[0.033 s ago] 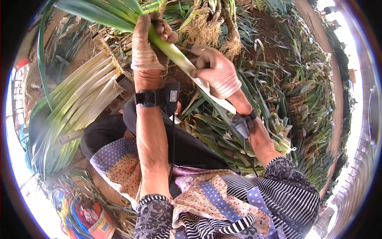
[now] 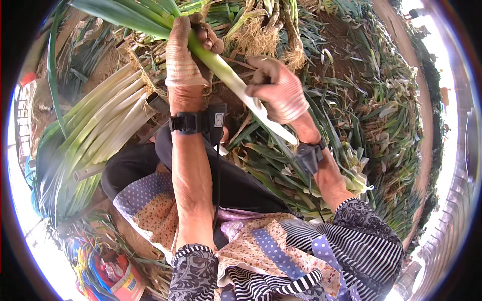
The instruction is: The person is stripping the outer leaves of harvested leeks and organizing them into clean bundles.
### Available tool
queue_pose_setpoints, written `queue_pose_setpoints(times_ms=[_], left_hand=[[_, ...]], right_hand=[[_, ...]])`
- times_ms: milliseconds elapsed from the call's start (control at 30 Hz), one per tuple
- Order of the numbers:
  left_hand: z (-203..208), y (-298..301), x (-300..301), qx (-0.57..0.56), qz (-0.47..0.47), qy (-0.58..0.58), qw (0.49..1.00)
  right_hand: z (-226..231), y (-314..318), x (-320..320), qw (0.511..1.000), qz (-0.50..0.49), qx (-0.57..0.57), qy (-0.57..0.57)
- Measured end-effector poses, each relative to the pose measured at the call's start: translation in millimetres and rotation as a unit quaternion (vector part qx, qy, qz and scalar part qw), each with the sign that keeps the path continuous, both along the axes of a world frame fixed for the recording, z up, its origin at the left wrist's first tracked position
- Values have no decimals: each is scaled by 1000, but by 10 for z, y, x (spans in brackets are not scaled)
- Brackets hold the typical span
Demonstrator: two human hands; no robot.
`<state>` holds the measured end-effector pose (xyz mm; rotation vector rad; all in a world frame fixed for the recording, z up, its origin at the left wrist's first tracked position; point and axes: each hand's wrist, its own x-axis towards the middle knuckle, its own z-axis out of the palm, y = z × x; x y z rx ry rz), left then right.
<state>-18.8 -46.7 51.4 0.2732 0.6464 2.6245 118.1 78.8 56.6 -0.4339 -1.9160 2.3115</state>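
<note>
Your gloved left hand (image 2: pixel 185 57) is wrapped round the green part of a leek (image 2: pixel 217 62), whose leaves fan out beyond that hand to the left; its pale shank slants down from your left fingers, past the near side of your right hand (image 2: pixel 281 93), toward the right wrist. That right hand is half curled, thumb and forefinger at the shank's edge; I cannot tell whether they pinch it or only brush it. A hard sideways pull there could well bend or snap the shank, since only your left hand clearly supports it. If your left hold slackens, the smooth stalk may slide through the glove and drop among the loose leaves (image 2: pixel 381 120) to the right of your right hand. Swinging the long leaves to the left of your left hand could disturb the stacked leeks (image 2: pixel 108 108) lying there. Watch too the black wrist unit (image 2: pixel 310 156) just below your right hand: its thin cord could catch on the leafy stalks beside it.
</note>
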Motion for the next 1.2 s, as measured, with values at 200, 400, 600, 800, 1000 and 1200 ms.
queue_pose_setpoints(times_ms=[200,400,600,800,1000,1200], left_hand=[[-22,-53,-192,-53,114,-108,986],[-82,-72,-193,-97,165,-135,972],[-97,-97,-153,-115,168,-137,969],[-37,-67,-208,-70,220,-143,962],[-96,-22,-193,-105,231,-159,954],[-130,36,-188,-107,239,-147,954]], right_hand=[[-102,481,542,996,-27,-1,90],[-221,917,1558,986,-98,-83,-107],[-1305,1399,2987,687,185,585,-391],[-785,1158,2219,690,-50,597,-407],[119,200,519,868,-96,471,-123],[-74,-85,-217,818,-29,575,11]])
